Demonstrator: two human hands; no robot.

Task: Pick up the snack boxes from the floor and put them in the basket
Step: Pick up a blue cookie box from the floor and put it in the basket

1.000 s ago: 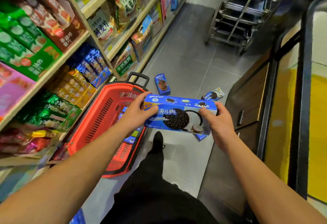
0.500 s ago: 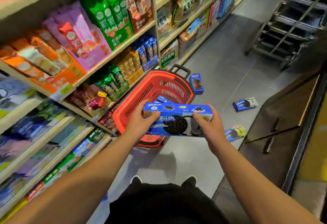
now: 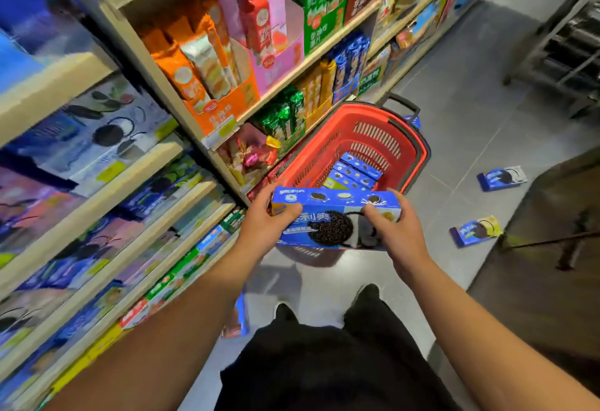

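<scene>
I hold a large blue cookie box (image 3: 328, 212) level between both hands, just in front of the near rim of the red basket (image 3: 409, 137). My left hand (image 3: 263, 225) grips its left end and my right hand (image 3: 394, 232) grips its right end. Several small blue boxes (image 3: 355, 172) lie inside the basket. On the grey floor to the right lie two more small boxes, one blue and white (image 3: 501, 178) and one blue and yellow (image 3: 475, 230). Another blue box (image 3: 412, 120) peeks out behind the basket's black handle.
Snack shelves (image 3: 194, 112) fill the left side, close to the basket. A metal rack (image 3: 565, 43) stands at the far right. A dark wooden counter (image 3: 552, 248) borders the aisle on the right. A box (image 3: 238, 319) lies by my left foot.
My view has swung left and risen, showing more of the shelves. The big box stays held in both hands and now sits at the basket's near rim.
</scene>
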